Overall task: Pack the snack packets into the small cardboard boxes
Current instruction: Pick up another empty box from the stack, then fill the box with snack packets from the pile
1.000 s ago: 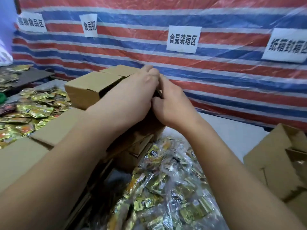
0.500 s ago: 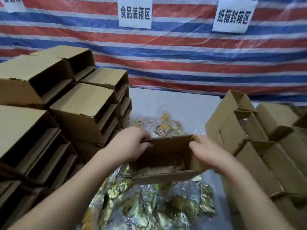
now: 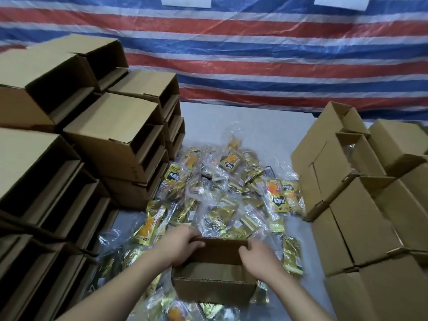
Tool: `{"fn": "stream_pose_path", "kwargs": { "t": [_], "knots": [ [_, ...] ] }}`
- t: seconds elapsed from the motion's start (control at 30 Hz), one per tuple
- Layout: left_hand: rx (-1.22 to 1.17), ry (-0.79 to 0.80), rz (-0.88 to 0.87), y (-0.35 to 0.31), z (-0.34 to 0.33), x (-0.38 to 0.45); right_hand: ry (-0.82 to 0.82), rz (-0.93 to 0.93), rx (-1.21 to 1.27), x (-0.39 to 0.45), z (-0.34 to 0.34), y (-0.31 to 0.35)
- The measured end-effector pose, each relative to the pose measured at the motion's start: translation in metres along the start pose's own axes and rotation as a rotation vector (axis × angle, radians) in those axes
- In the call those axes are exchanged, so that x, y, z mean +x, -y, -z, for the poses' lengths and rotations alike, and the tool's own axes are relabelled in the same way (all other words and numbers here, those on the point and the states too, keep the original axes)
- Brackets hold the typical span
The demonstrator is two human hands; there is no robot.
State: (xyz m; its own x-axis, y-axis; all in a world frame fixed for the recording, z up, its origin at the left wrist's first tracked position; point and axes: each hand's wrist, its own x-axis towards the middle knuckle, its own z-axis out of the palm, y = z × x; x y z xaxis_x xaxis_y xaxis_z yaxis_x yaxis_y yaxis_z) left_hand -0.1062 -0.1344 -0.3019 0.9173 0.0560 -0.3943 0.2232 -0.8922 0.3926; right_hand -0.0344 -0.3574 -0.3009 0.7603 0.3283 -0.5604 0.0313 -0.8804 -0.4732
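Both hands, my left hand (image 3: 183, 245) and right hand (image 3: 259, 257), curl over the open box's (image 3: 214, 290) far rim, gripping it atop the snack packets (image 3: 231, 198) heaped just beyond my fingers. I judge the packets light, crinkly and slippery, so I'd pinch each by its flat sealed edge.

A makeshift packing station, more improvised workroom than shop or home. Back wall is a tarp (image 3: 266, 54) in red, white and blue stripes, hung as a curtain, with two white paper signs (image 3: 186, 1) pinned along its top edge, text cut off. In front of it a plain grey table (image 3: 231, 119). Left side carries stacks of open cardboard boxes (image 3: 111, 126), lying on their sides, mouths facing right. Right side holds more boxes (image 3: 361, 205), standing close together. Between the stacks, a loose heap of gold snack packets (image 3: 227, 195) in clear wrap. Bulk quantities, hand labour, no machines visible.
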Motion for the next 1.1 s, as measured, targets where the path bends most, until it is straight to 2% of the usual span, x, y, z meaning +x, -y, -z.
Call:
{"fn": "stream_pose_path", "kwargs": {
  "t": [0.17, 0.37, 0.47, 0.57, 0.63, 0.73, 0.83, 0.93, 1.1],
  "knots": [
    [0.042, -0.012, -0.053, 0.004, -0.005, 0.002, -0.025, 0.039, -0.039, -0.003, 0.001, 0.0],
    [-0.029, 0.054, -0.056, -0.001, 0.011, 0.005, -0.072, 0.228, -0.098, -0.002, 0.003, 0.002],
    [-0.168, 0.113, -0.041, -0.012, 0.022, 0.015, -0.08, 0.282, -0.172, -0.002, -0.004, -0.002],
    [-0.279, 0.059, -0.013, -0.029, 0.028, 0.037, -0.14, 0.313, -0.203, -0.005, -0.008, -0.005],
    [-0.214, 0.033, -0.012, -0.04, 0.026, 0.06, -0.159, 0.333, -0.214, -0.007, -0.009, -0.005],
    [-0.111, 0.081, 0.053, -0.054, 0.012, 0.099, -0.169, 0.359, -0.237, -0.007, -0.009, -0.001],
    [0.136, 0.165, 0.126, -0.057, -0.01, 0.133, -0.154, 0.379, -0.254, -0.005, -0.008, 0.003],
    [0.179, 0.119, 0.214, -0.051, -0.025, 0.149, -0.136, 0.386, -0.29, -0.002, -0.008, 0.004],
    [0.271, 0.055, 0.225, -0.048, -0.033, 0.161, -0.141, 0.395, -0.298, 0.002, -0.01, -0.003]
  ]
}}
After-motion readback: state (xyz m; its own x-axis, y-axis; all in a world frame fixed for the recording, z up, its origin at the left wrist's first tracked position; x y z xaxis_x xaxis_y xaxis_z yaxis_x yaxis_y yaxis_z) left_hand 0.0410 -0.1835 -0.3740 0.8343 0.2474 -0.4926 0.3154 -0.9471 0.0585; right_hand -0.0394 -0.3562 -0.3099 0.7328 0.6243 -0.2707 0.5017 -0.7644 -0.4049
